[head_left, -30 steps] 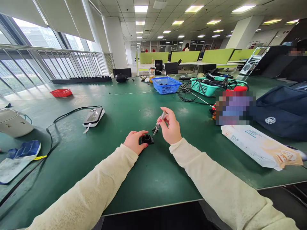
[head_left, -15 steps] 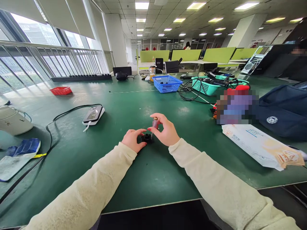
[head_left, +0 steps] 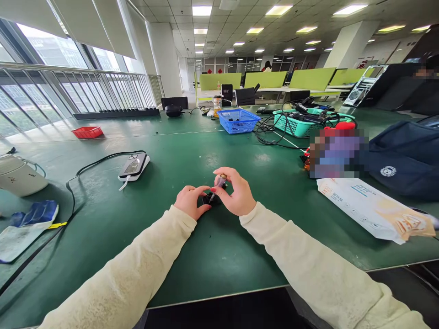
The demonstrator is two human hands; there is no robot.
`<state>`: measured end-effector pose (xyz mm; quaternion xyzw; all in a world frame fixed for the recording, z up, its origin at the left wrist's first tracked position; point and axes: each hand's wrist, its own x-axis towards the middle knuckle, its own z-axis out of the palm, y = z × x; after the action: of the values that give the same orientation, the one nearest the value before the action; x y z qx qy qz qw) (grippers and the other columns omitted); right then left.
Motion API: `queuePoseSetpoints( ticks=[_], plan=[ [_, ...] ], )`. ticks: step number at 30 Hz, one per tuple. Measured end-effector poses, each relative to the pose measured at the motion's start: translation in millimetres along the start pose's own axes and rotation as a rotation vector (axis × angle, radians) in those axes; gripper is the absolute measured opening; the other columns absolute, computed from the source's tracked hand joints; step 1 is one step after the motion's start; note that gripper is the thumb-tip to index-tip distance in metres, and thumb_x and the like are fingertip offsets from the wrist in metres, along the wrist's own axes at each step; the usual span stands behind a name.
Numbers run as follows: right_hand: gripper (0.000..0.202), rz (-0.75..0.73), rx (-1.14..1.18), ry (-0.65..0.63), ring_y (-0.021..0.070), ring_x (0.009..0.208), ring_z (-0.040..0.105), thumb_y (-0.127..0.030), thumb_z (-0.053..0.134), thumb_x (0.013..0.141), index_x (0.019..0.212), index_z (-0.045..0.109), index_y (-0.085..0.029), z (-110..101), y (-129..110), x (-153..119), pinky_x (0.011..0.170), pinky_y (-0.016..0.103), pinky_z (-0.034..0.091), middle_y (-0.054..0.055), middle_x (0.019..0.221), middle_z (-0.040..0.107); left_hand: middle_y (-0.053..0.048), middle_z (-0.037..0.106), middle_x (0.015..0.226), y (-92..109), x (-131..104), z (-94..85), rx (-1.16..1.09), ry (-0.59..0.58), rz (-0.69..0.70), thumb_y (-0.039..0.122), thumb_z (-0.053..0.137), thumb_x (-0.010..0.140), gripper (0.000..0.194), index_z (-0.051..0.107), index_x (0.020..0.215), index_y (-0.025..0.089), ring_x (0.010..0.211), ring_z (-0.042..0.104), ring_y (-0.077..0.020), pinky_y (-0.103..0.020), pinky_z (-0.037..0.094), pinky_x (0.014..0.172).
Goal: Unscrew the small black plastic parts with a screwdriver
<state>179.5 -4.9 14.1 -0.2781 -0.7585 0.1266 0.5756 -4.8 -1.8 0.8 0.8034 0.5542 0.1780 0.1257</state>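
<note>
On the green table in front of me lies a small black part, its exact kind too small to make out. My left hand is closed around its left side, thumb and fingers pressing it against the tabletop. A screwdriver with a clear handle is gripped by my right hand. It stands tilted, its shaft pointing down and left to the black part. Whether the tip touches the part cannot be made out.
Left of my hands, a phone rests on a white block with a cable. Further back stand a red tray, a blue basket and a green basket of cables. A white and orange packet lies to the right.
My right hand has lowered slightly, and the screwdriver has gone from nearly upright beside the black part to tilted over it. My left hand stays in place.
</note>
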Motion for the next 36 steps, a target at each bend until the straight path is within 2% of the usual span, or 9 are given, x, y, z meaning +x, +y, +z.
queuePoseSetpoints(
  ticks=[5, 12, 14, 18, 20, 31, 36],
  plan=[
    [0.039, -0.086, -0.002, -0.115, 0.0145, 0.077, 0.064, -0.011, 0.053, 0.088, 0.123, 0.056, -0.028, 2.4, -1.6, 1.0, 0.08, 0.032, 0.057, 0.0, 0.09, 0.068, -0.006, 0.073, 0.106, 2.5, 0.3, -0.2, 0.056, 0.006, 0.0, 0.024, 0.077, 0.074, 0.054, 0.065, 0.126, 0.026, 0.114, 0.06, -0.0303, -0.045, 0.048, 0.102],
    [0.052, -0.003, 0.077, -0.273, 0.0122, 0.084, 0.066, -0.006, 0.041, 0.091, 0.136, 0.052, -0.03, 5.4, -5.8, 0.0, 0.083, 0.031, 0.06, 0.0, 0.098, 0.069, -0.007, 0.071, 0.105, -2.8, 2.8, 3.6, 0.093, -0.009, 0.004, 0.028, 0.075, 0.074, 0.038, 0.07, 0.112, 0.023, 0.112, 0.061, -0.0307, -0.047, 0.05, 0.101],
    [0.053, -0.016, 0.072, -0.26, 0.012, 0.084, 0.066, -0.006, 0.04, 0.091, 0.137, 0.051, -0.029, 4.9, -5.9, -0.7, 0.083, 0.03, 0.06, 0.0, 0.099, 0.069, -0.007, 0.072, 0.104, -3.5, 2.9, 3.9, 0.088, -0.005, 0.012, 0.029, 0.076, 0.074, 0.04, 0.069, 0.114, 0.023, 0.112, 0.061, -0.0311, -0.047, 0.05, 0.101],
    [0.052, -0.059, 0.064, -0.104, 0.0127, 0.085, 0.065, -0.004, 0.042, 0.092, 0.136, 0.05, -0.029, 3.2, -4.9, -0.9, 0.085, 0.031, 0.059, 0.001, 0.099, 0.07, -0.003, 0.075, 0.105, -4.6, 2.8, 3.8, 0.034, 0.018, 0.032, 0.025, 0.077, 0.073, 0.048, 0.067, 0.12, 0.026, 0.111, 0.062, -0.0294, -0.046, 0.049, 0.102],
    [0.051, -0.064, 0.062, -0.075, 0.0127, 0.083, 0.066, -0.005, 0.043, 0.092, 0.136, 0.051, -0.029, 3.5, -4.5, -0.7, 0.084, 0.031, 0.059, 0.001, 0.098, 0.07, -0.003, 0.075, 0.105, -5.5, 3.0, 4.2, 0.02, 0.022, 0.034, 0.025, 0.078, 0.073, 0.049, 0.066, 0.12, 0.027, 0.111, 0.062, -0.0292, -0.046, 0.049, 0.102],
    [0.061, -0.165, -0.059, -0.259, 0.0146, 0.085, 0.064, 0.001, 0.036, 0.087, 0.138, 0.051, -0.029, 9.7, -5.0, -1.5, 0.083, 0.033, 0.058, 0.001, 0.097, 0.07, -0.007, 0.072, 0.097, -5.1, 3.8, 12.7, 0.047, 0.059, 0.118, 0.027, 0.08, 0.067, 0.029, 0.07, 0.094, 0.021, 0.104, 0.065, -0.0305, -0.048, 0.054, 0.096],
    [0.058, -0.154, -0.119, -0.303, 0.0147, 0.08, 0.061, -0.002, 0.038, 0.091, 0.139, 0.05, -0.03, 13.6, -3.7, 0.3, 0.081, 0.033, 0.057, -0.001, 0.089, 0.068, -0.009, 0.07, 0.092, -5.6, 3.8, 14.6, 0.059, 0.063, 0.156, 0.027, 0.077, 0.071, 0.026, 0.07, 0.094, 0.018, 0.105, 0.064, -0.0309, -0.048, 0.054, 0.096]
  ],
)
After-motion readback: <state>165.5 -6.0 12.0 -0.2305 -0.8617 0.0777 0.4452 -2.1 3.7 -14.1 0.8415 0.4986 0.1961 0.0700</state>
